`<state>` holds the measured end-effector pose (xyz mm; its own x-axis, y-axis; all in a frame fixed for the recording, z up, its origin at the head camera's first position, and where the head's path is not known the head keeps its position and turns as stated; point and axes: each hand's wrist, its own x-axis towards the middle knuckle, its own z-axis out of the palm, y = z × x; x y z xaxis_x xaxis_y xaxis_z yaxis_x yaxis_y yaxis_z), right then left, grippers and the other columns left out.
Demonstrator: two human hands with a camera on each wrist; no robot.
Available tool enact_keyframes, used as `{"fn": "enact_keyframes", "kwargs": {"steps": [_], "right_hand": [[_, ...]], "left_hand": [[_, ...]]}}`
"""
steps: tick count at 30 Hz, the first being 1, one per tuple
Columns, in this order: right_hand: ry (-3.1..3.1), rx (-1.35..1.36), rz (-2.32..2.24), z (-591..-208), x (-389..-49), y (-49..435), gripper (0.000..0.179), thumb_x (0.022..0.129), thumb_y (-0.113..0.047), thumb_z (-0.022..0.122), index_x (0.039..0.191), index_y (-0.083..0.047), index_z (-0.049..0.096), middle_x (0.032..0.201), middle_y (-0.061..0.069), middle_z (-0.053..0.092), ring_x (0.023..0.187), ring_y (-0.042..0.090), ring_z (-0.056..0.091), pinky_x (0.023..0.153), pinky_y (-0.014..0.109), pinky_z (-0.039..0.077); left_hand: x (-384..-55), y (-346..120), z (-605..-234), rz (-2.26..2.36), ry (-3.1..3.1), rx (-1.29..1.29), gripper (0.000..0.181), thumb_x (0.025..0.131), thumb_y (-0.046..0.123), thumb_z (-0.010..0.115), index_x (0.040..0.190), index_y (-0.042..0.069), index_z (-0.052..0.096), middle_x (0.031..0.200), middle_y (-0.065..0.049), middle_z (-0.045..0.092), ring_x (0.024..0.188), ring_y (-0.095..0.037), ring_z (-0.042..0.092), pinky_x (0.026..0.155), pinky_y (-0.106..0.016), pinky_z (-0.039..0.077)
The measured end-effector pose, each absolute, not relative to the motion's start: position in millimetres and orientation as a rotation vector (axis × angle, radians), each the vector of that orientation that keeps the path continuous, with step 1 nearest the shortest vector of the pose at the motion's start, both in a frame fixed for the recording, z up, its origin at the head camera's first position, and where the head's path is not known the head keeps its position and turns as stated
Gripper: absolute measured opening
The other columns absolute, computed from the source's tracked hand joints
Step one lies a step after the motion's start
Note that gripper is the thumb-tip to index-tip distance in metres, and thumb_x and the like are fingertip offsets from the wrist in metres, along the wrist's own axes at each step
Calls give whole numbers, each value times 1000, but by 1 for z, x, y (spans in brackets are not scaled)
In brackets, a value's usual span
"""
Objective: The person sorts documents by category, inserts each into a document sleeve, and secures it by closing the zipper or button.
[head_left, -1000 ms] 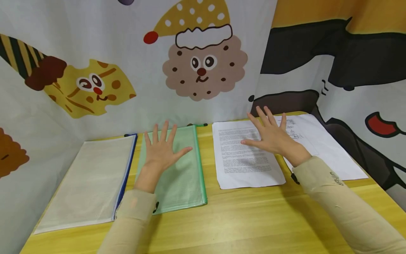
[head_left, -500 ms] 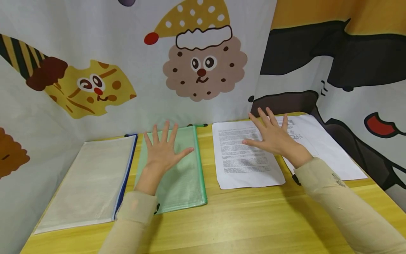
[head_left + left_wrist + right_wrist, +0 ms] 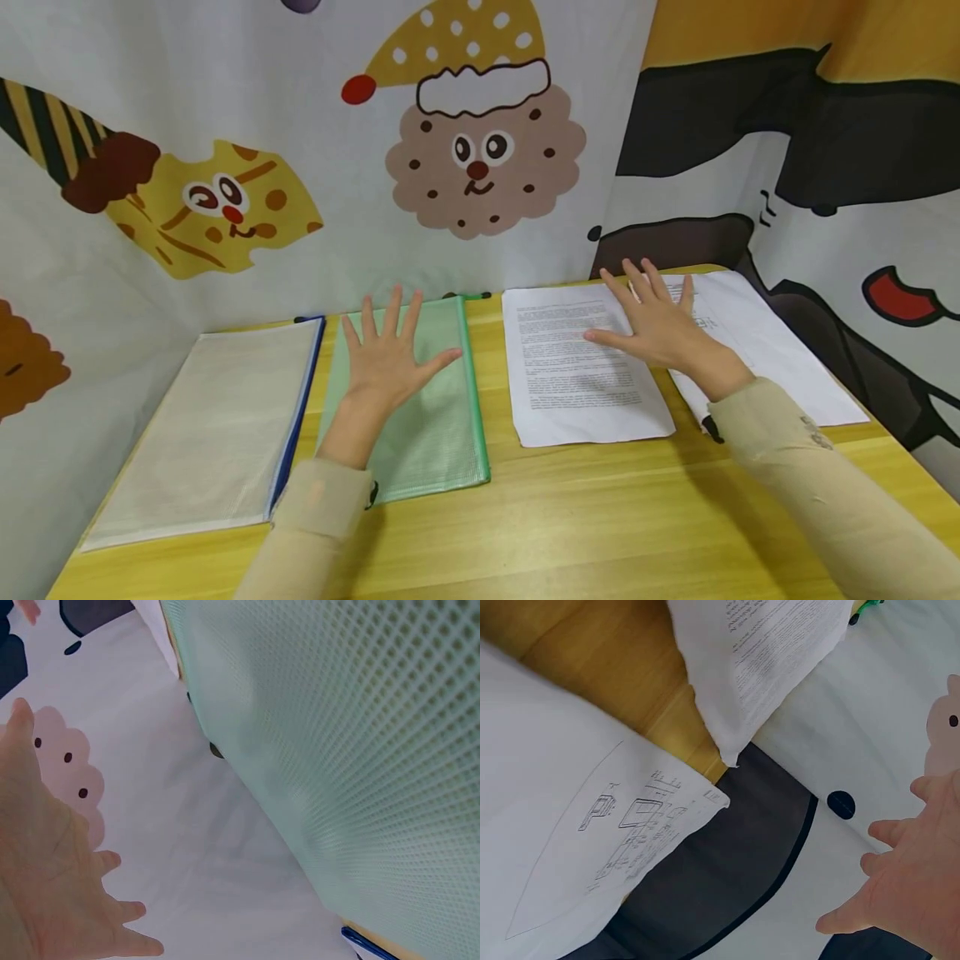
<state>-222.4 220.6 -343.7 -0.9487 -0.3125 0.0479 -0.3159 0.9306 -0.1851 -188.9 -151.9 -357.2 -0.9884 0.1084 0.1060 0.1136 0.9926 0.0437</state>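
Observation:
My left hand [image 3: 382, 358] hovers over a green mesh zip pouch [image 3: 435, 425], its fingers spread wide and holding nothing. In the left wrist view the mesh of that pouch fills the right side, apart from the palm. Fingers also spread, my right hand [image 3: 656, 325] is above the right edge of a printed text sheet [image 3: 555, 367]. Close beside it on the right lies a white sheet with line drawings [image 3: 787, 367], partly hidden by the hand and sleeve. The right wrist view shows this drawing sheet [image 3: 570, 810] below the empty hand.
A whitish mesh pouch with a blue edge [image 3: 210, 425] lies at the left of the wooden table [image 3: 540, 533]. Behind the table hangs a white curtain [image 3: 345, 192] with cartoon prints, close to the table's back edge.
My right hand has drifted slightly right and down over the sheets. The left hand stays nearly still above the green pouch, and the papers and pouches have not moved.

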Motion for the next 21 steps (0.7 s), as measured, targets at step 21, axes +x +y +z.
{"fn": "enact_keyframes", "kwargs": {"steps": [21], "right_hand": [[-3128, 372, 373, -351, -219, 245, 100, 88, -74, 50, 162, -18, 11, 167, 21, -3, 154, 43, -8, 107, 80, -16]], "left_hand": [[-178, -135, -350, -924, -3149, -68, 104, 88, 77, 47, 162, 21, -1, 169, -11, 8, 149, -48, 21, 111, -72, 30]]}}
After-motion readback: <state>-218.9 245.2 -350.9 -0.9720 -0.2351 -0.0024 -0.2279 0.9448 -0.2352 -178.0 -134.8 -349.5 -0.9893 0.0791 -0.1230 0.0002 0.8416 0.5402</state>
